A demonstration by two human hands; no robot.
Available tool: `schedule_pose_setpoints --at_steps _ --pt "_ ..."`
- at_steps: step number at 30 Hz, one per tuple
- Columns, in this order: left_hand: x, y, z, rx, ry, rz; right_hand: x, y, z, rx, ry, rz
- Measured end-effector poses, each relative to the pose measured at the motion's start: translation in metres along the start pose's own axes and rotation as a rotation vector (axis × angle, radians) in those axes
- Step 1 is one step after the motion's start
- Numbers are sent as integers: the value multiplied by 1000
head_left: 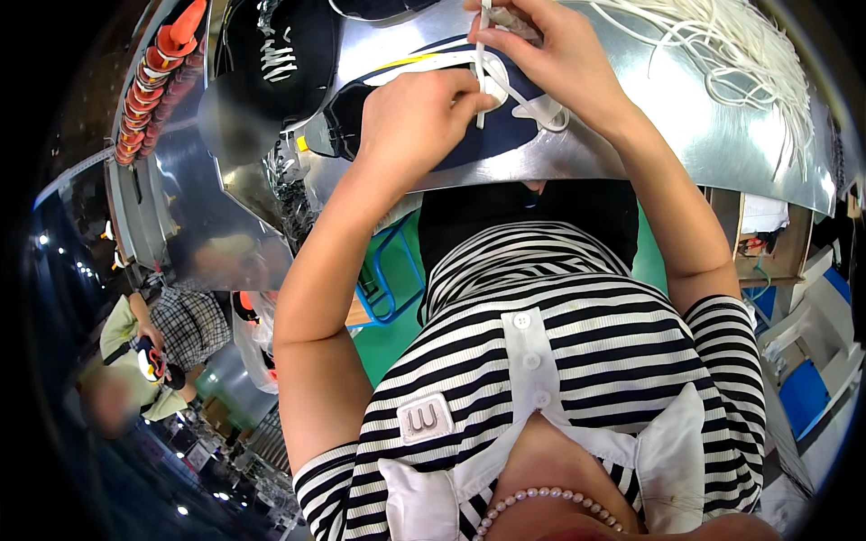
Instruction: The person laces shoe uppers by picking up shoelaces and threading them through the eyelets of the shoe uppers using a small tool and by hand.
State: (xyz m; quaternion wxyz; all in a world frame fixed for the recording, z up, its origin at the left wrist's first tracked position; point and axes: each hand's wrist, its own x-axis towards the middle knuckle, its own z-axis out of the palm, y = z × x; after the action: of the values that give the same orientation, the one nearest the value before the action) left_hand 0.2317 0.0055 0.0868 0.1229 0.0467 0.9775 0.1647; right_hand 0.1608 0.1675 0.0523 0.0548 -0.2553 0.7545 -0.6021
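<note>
A navy shoe with white and yellow parts lies on the metal table below my hands. My left hand is closed, thumb and forefinger pinching a flat white shoelace over the shoe. Farther up, my right hand grips the same lace between thumb and fingers, so it runs straight between both hands. A loop of lace hangs beside the shoe's white tongue. Some whitish material, too unclear to name, shows within my right fingers.
Several loose white laces are heaped at the right of the metal table. A black shoe stands at the left. Beyond it runs a row of orange pieces. A co-worker holds a shoe at the far left.
</note>
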Motion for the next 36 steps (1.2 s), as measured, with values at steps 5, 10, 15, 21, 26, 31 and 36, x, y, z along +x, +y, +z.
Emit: schedule_pose_setpoints --at_steps 5,10,15,21,26,31,36 --pt "2 -3 15 -127 160 -64 -22 10 -10 212 69 131" --pt "1 -4 23 -146 241 -56 -67 -7 -16 120 -106 276" --pt "2 -4 27 -144 296 -31 -74 -2 -12 69 -114 244" --pt "2 -3 27 -141 297 -23 -71 2 -12 29 -156 215" --pt "3 -2 27 -149 319 10 -68 5 -9 -40 -135 200" --pt "-1 0 20 -319 163 -36 -69 8 -5 -136 -125 171" --pt "-7 -5 26 -463 65 42 -68 4 5 -402 -165 163"
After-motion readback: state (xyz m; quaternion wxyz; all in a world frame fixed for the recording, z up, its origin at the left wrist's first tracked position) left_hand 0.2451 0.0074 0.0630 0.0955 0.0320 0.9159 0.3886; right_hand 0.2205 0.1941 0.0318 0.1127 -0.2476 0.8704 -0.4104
